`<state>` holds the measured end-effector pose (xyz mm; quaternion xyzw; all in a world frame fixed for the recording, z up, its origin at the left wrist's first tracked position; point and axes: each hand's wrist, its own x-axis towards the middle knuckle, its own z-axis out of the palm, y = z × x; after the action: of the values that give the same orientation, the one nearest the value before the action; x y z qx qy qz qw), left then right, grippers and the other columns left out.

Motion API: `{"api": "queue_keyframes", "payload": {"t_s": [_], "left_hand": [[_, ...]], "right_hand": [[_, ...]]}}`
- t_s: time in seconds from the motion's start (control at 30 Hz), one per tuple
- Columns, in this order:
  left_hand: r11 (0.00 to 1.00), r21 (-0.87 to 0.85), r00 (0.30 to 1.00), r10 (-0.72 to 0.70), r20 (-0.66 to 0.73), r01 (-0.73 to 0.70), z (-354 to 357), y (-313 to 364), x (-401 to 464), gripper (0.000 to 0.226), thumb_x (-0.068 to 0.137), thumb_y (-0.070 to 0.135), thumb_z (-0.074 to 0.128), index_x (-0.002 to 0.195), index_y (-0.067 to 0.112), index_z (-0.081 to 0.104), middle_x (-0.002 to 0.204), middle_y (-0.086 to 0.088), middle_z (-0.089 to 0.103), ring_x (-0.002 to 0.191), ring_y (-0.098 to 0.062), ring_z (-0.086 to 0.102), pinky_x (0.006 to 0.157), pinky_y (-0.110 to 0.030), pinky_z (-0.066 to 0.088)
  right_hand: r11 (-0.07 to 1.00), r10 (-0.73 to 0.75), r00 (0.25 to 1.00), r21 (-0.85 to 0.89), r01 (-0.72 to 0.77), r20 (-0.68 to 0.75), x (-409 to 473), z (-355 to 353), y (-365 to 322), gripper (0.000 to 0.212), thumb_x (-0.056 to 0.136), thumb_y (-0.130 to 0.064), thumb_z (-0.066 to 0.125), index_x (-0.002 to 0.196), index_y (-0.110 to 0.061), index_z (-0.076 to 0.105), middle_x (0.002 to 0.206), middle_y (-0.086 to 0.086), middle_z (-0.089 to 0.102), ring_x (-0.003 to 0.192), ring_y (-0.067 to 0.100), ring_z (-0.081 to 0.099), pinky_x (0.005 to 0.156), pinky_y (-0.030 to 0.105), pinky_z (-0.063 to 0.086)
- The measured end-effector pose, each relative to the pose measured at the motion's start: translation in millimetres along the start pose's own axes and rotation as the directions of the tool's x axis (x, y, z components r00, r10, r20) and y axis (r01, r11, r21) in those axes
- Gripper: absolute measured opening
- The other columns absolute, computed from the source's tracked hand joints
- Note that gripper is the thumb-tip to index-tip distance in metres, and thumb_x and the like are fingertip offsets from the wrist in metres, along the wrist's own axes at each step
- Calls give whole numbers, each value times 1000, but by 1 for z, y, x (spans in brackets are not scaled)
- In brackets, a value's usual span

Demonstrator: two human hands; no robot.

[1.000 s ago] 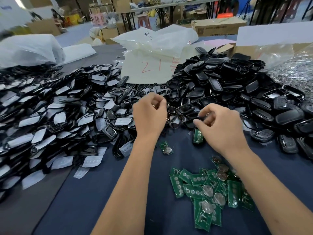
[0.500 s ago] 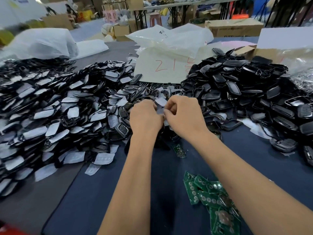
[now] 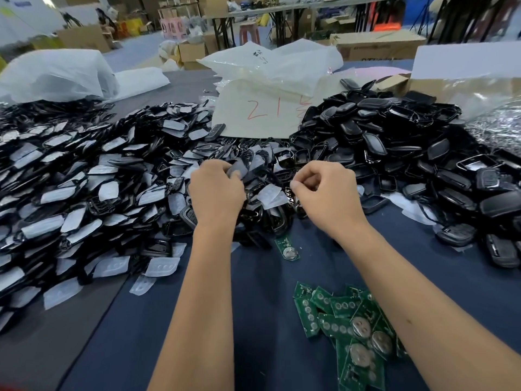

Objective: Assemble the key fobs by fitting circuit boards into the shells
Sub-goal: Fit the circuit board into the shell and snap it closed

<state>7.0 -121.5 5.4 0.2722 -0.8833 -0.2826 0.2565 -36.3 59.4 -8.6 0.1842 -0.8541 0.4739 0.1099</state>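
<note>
My left hand (image 3: pixel 215 190) is curled over the middle of the shell heap and grips a black shell part with a grey pad (image 3: pixel 237 170) at its fingertips. My right hand (image 3: pixel 328 190) is a little to the right, its fingers curled with thumb and forefinger pinched near a black shell piece (image 3: pixel 290 193); what it pinches is too small to make out. A single green circuit board with a coin cell (image 3: pixel 288 248) lies on the blue cloth below my hands. A pile of green circuit boards (image 3: pixel 349 331) sits by my right forearm.
A big heap of black shells with grey rubber pads (image 3: pixel 84 193) fills the left. Plain black shells (image 3: pixel 408 153) are heaped at the right. A paper sheet with red writing (image 3: pixel 259 114) and plastic bags (image 3: pixel 50 74) lie behind. Blue cloth (image 3: pixel 253 320) covers the near table.
My two hands, pressed together over a shell half a second ago, have come apart; the right hand has moved to the right. The view has shifted a little.
</note>
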Motion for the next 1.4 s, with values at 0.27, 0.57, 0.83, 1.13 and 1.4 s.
{"api": "queue_keyframes", "payload": {"t_s": [0.27,0.57,0.83,1.13,1.4], "left_hand": [[699,-582,744,107,659,415,26,51,-28,4,96,6,64,94,6,67,74,-10,76,52,-10,54,45,-16,37],[546,-635,626,238,743,546,57,68,-57,29,105,32,57,98,8,72,76,-6,70,64,-12,56,59,-19,45],[476,-758,721,311,619,445,64,72,-69,14,99,6,65,94,9,77,84,-12,69,75,-15,64,67,-22,55],[538,-739,739,284,611,405,67,71,-69,8,98,8,68,96,9,75,84,-12,73,73,-19,68,68,-26,59],[633,-718,756,310,576,288,70,69,-68,16,102,23,66,102,10,77,88,-10,76,76,-17,72,67,-25,59]], "right_hand": [[837,-488,873,-280,470,5,-22,-48,36,32,87,-16,82,118,-16,74,118,-2,60,105,19,51,92,26,43],[982,-71,990,165,91,-125,-44,-76,66,10,85,-11,84,85,-19,79,87,-11,73,89,13,67,77,30,53],[663,262,944,674,-326,199,-42,-79,59,17,95,-15,73,80,-16,81,86,10,74,78,25,58,63,31,46],[814,221,975,558,-164,-35,-39,-80,66,20,90,0,77,97,-19,79,90,3,81,88,17,77,80,26,60],[971,-32,997,233,46,-66,-43,-88,61,23,90,-3,77,105,-20,77,97,-8,77,95,8,72,86,25,57]]}}
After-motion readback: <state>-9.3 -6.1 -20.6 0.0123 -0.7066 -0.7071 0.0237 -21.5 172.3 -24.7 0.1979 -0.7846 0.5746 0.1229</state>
